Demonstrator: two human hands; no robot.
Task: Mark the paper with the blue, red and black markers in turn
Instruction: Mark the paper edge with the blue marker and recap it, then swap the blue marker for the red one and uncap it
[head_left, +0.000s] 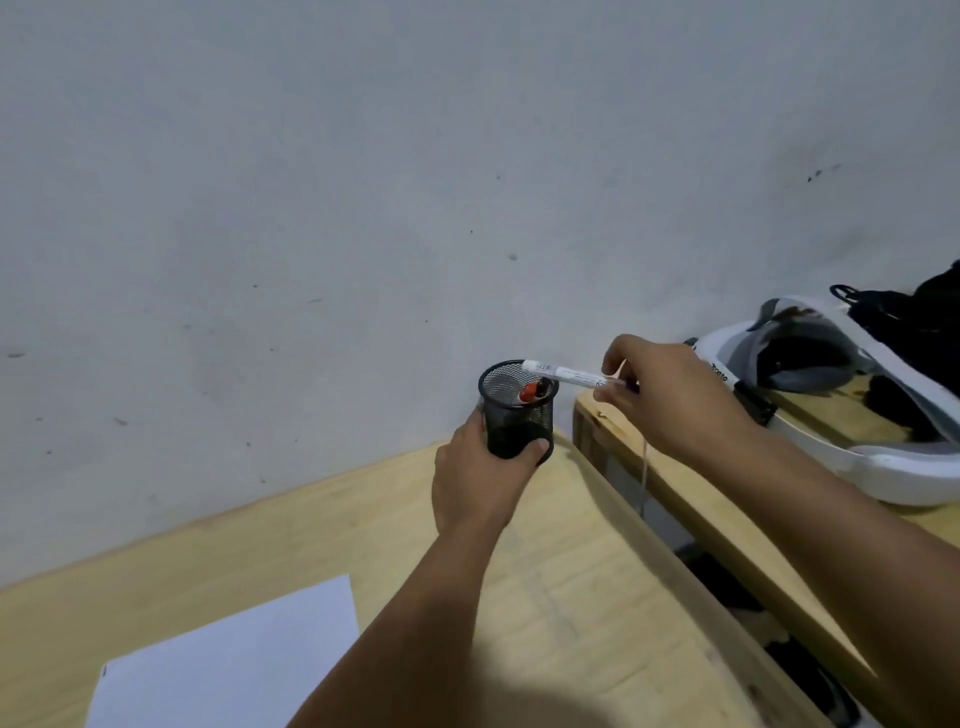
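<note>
My left hand (480, 480) grips a black mesh pen cup (517, 410), holding it tilted above the wooden desk near the wall. Inside the cup lie a red-capped marker (529, 392) and a black-capped marker (544, 387). My right hand (670, 397) pinches a white-barrelled marker (563, 372) by its right end; the marker lies almost level, its free end over the cup's rim. Its cap colour is hidden by my fingers. A white sheet of paper (234, 670) lies flat on the desk at the lower left.
The light wooden desk (561, 597) meets a grey wall behind. To the right stands a second wooden surface (691, 499), with a white headset-like device (852, 410) and a black bag (930, 317) on it. A gap runs between the two surfaces.
</note>
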